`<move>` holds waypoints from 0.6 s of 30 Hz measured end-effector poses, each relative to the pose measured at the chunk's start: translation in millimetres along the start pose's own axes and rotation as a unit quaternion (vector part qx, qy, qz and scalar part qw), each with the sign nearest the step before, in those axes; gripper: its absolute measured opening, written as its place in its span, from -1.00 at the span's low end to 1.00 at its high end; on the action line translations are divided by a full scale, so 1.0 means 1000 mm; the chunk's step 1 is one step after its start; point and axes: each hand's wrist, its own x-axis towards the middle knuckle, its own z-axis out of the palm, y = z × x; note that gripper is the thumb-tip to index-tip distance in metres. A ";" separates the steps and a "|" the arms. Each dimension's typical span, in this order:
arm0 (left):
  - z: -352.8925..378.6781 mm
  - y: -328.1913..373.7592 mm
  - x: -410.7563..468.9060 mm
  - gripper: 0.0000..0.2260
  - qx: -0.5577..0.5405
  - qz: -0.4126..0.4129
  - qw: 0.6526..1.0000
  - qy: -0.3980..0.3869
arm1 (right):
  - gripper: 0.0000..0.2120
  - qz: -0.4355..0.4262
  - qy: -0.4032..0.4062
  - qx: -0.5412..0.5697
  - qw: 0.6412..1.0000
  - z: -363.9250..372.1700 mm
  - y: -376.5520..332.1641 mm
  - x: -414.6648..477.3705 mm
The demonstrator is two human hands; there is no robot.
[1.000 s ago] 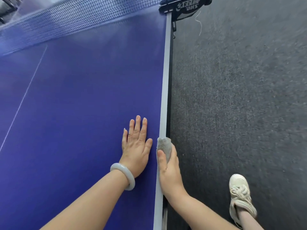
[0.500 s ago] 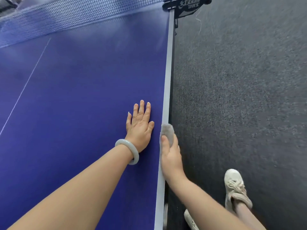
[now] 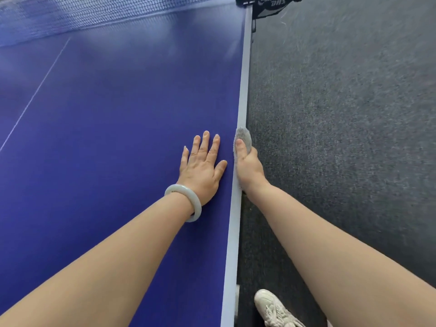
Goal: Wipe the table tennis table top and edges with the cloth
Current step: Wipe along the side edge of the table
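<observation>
A blue bench [image 3: 106, 138] fills the view, its pale side edge [image 3: 243, 90] running toward the net [image 3: 94, 15]. The left hand [image 3: 203, 166] lies flat on the top beside that edge, fingers spread. The right hand [image 3: 247, 166] wraps the edge, thumb on top pinning a small grey cloth [image 3: 244, 138] folded over the rim; its other fingers are hidden below. The cloth looks soft, light and limp, likely to bunch or slip unless pinched against the rim from both sides.
</observation>
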 end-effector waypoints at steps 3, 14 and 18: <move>0.011 -0.007 -0.051 -0.40 0.004 0.011 1.000 -0.022 | -0.38 0.004 -0.013 0.016 1.000 -0.001 0.002 -0.002; 0.031 -0.007 -0.119 -0.43 0.021 -0.039 0.998 -0.043 | -0.41 -0.033 -0.009 -0.011 0.999 -0.002 0.051 -0.085; 0.030 -0.009 -0.115 -0.44 0.013 -0.038 0.998 -0.049 | -0.27 -0.019 -0.052 -0.010 0.998 -0.007 0.121 -0.199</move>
